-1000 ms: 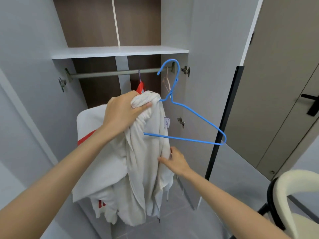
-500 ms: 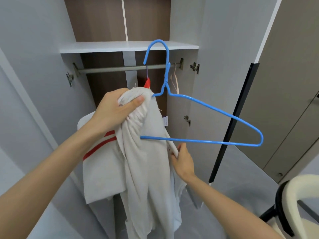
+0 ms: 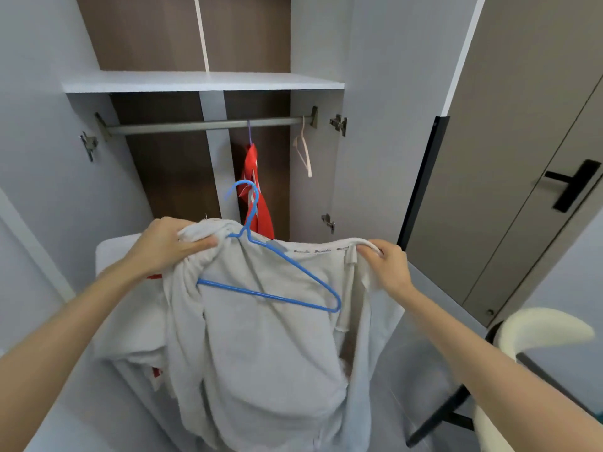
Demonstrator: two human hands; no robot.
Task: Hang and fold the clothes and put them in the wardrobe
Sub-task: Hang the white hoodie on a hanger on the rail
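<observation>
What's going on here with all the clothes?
A person is fitting a pale grey garment onto a blue wire hanger at the open wardrobe. The left hand grips bunched fabric over one hanger end; the right hand pinches the neckline, holding it wide. The other hanger end is uncovered. A red garment hangs on the rail.

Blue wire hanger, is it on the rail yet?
No. The blue wire hanger lies against the pale grey garment, below the metal rail.
</observation>
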